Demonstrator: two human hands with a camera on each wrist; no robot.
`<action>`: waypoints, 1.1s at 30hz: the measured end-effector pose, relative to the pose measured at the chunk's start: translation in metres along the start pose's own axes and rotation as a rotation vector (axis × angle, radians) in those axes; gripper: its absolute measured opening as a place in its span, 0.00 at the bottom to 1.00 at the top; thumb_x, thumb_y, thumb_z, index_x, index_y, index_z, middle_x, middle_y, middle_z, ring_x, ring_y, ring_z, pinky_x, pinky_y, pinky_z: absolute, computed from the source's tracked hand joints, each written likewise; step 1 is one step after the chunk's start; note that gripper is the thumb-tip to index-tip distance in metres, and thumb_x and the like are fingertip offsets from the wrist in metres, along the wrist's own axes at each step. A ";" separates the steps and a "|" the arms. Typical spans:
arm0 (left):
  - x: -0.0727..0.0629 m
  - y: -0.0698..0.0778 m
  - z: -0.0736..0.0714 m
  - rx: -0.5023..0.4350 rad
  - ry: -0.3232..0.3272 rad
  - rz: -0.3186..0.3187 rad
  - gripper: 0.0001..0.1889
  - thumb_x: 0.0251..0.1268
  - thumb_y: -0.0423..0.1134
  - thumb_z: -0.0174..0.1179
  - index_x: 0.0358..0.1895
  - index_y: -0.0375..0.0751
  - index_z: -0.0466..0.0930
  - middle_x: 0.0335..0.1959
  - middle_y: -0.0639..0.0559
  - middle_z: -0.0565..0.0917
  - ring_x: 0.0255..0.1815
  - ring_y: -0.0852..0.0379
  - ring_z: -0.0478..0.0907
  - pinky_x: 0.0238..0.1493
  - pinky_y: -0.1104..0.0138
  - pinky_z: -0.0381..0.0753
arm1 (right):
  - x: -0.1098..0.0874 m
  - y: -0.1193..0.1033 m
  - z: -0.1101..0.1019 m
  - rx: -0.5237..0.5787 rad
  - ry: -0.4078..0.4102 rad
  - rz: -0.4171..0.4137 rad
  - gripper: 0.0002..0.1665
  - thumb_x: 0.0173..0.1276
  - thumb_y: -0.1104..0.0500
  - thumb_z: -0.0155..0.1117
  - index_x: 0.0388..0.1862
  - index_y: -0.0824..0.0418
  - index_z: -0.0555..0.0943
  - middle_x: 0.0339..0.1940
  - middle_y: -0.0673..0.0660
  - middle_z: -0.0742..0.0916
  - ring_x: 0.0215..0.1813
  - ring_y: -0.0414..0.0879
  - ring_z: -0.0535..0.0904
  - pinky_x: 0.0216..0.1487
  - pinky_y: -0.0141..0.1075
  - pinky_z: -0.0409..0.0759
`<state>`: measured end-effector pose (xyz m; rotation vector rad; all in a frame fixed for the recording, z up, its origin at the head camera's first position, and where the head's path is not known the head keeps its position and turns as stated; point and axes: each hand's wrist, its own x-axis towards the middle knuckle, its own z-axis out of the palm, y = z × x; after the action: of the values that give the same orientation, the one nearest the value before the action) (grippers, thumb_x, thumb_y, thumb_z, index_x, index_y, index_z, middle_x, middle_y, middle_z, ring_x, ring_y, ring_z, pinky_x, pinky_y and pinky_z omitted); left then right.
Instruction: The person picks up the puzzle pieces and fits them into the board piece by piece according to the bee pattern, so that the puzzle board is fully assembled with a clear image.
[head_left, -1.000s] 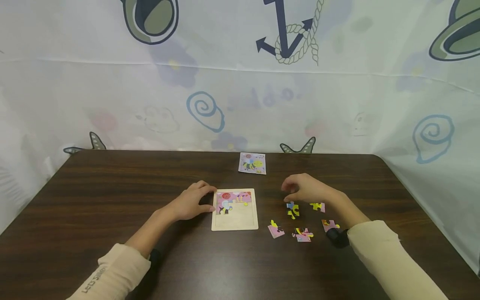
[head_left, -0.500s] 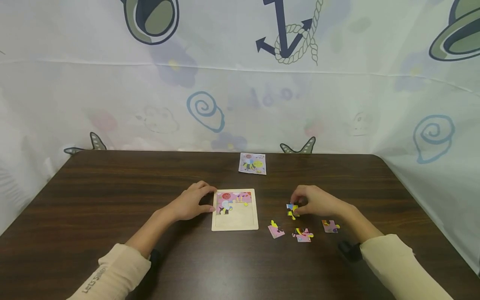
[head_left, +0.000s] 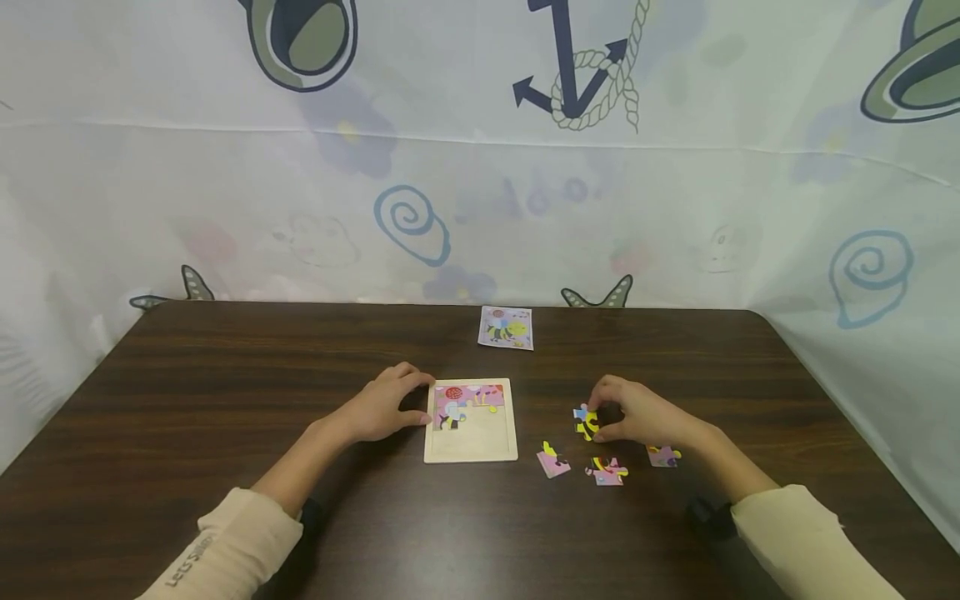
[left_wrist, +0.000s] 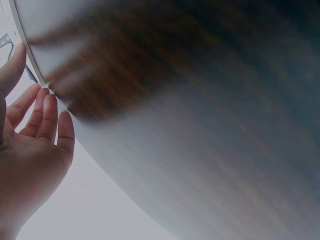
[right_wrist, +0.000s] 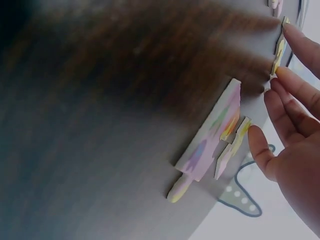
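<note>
On the dark table lies a square wooden puzzle tray (head_left: 471,446), its upper and left parts filled with pink bee-picture pieces. My left hand (head_left: 386,407) rests at the tray's left edge, thumb and fingertips touching it, fingers fairly straight in the left wrist view. To the tray's right, my right hand (head_left: 637,412) pinches a yellow-black-blue puzzle piece (head_left: 584,423) between thumb and index finger, at the table surface. In the right wrist view, a small yellow-pink piece (right_wrist: 232,149) lies by the little finger; the hand hides it in the head view.
Loose puzzle pieces lie near my right hand: a pink-yellow corner (head_left: 553,462), a pink one with a yellow tab (head_left: 607,472) and a pink-orange one (head_left: 663,456). A bee picture card (head_left: 506,327) lies at the table's far edge, before a patterned cloth (head_left: 480,208).
My right hand has come down and nearer to me, onto the yellow-black-blue piece, and now pinches it. The left hand and tray have stayed in place.
</note>
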<state>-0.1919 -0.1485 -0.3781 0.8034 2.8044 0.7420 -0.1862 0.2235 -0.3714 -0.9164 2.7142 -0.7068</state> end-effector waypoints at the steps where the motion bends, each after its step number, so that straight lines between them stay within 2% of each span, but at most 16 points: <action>1: 0.000 0.000 0.000 -0.002 -0.001 -0.002 0.26 0.57 0.42 0.63 0.57 0.36 0.70 0.51 0.42 0.71 0.54 0.42 0.66 0.52 0.49 0.68 | 0.000 0.000 0.000 -0.002 0.002 -0.002 0.16 0.51 0.60 0.73 0.37 0.61 0.79 0.41 0.53 0.77 0.43 0.49 0.74 0.46 0.45 0.74; 17: 0.001 0.001 -0.002 0.000 -0.009 -0.012 0.26 0.56 0.42 0.64 0.57 0.36 0.70 0.52 0.41 0.71 0.54 0.42 0.67 0.52 0.49 0.68 | -0.001 0.000 0.005 -0.015 0.040 -0.024 0.11 0.55 0.63 0.69 0.36 0.60 0.77 0.41 0.51 0.76 0.44 0.48 0.73 0.43 0.43 0.73; 25: 0.000 0.003 -0.004 -0.007 -0.018 -0.018 0.26 0.57 0.42 0.63 0.58 0.36 0.70 0.52 0.42 0.71 0.54 0.42 0.66 0.52 0.49 0.68 | -0.002 -0.002 0.005 -0.043 0.051 -0.024 0.10 0.55 0.63 0.69 0.35 0.59 0.77 0.40 0.50 0.76 0.45 0.49 0.72 0.49 0.56 0.63; 33: 0.001 0.002 -0.005 -0.009 -0.017 -0.016 0.26 0.57 0.42 0.63 0.58 0.36 0.70 0.52 0.42 0.71 0.53 0.43 0.67 0.52 0.49 0.68 | -0.002 -0.004 0.003 -0.050 0.044 -0.028 0.10 0.56 0.62 0.68 0.35 0.58 0.76 0.41 0.50 0.76 0.46 0.49 0.72 0.47 0.53 0.63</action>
<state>-0.1926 -0.1484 -0.3729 0.7812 2.7864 0.7417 -0.1816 0.2205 -0.3713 -0.9628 2.7741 -0.6749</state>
